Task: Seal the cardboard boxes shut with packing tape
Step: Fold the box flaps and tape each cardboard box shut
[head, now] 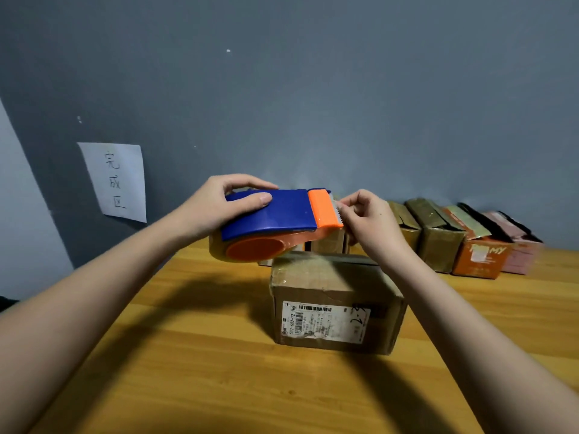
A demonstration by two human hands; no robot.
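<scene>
My left hand (232, 203) grips the blue-and-orange plastic tape dispenser (275, 223), fingers curled over its blue top plate, thumb flat on the near side. I hold it in the air above the near brown cardboard box with a white shipping label (335, 308). The roll of clear packing tape (219, 250) sits in the dispenser on its orange hub.

My right hand (369, 220) is at the orange cutter end, fingertips (344, 204) pinched together at the serrated blade, seemingly on the loose tape end. The tape is clear, so I cannot tell for sure that it's caught.

The near box sits on the wooden table (188, 355), flaps down, glossy old tape across the top. A row of other cardboard boxes (445, 239) stands along the grey wall on the right, brown, orange and pinkish. A white paper sign with handwritten characters (117, 180) hangs on the wall at left.

Step, my read: freeing the tape end before laying a strip. No fresh strip visible on the near box yet.

Next move calls for: pull out a tab, lower the dispenser to one edge of the box, stick the tab down over the side, then draw along the flap seam. Keep the tab from folding on itself.
</scene>
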